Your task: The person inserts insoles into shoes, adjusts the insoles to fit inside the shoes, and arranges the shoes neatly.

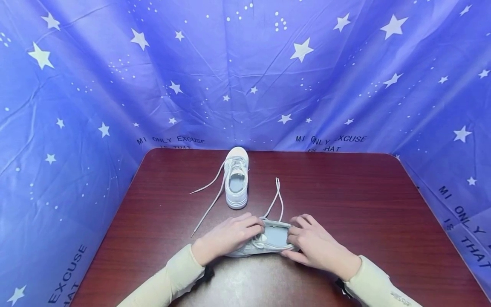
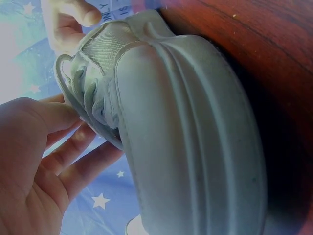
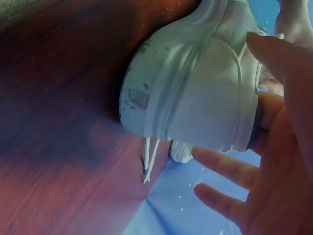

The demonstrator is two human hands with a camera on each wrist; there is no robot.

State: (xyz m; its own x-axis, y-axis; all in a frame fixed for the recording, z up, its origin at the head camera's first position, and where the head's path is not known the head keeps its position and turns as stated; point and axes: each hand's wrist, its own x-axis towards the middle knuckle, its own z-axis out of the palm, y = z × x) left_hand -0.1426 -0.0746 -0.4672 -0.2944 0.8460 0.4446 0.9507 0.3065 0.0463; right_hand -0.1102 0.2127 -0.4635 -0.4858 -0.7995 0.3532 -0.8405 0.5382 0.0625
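A white lace-up sneaker (image 1: 245, 250) lies sideways near the table's front, toe to the left and heel to the right. My left hand (image 1: 235, 235) is over its laced part; in the left wrist view the thumb presses the laces (image 2: 88, 100), with the other fingers spread on the far side. At the heel, my right hand (image 1: 316, 245) holds the collar. The right wrist view shows a finger hooked over the collar edge, the thumb along the side and two fingers stretched out past the heel (image 3: 210, 98). Loose lace ends (image 1: 281, 200) trail onto the table behind the shoe.
A second white sneaker (image 1: 236, 199) stands farther back, toe toward the rear edge, its untied laces (image 1: 209, 211) spread to the left. Both rest on a dark red wooden table (image 1: 364, 200). Blue star-printed cloth (image 1: 253, 64) hangs behind and at the sides.
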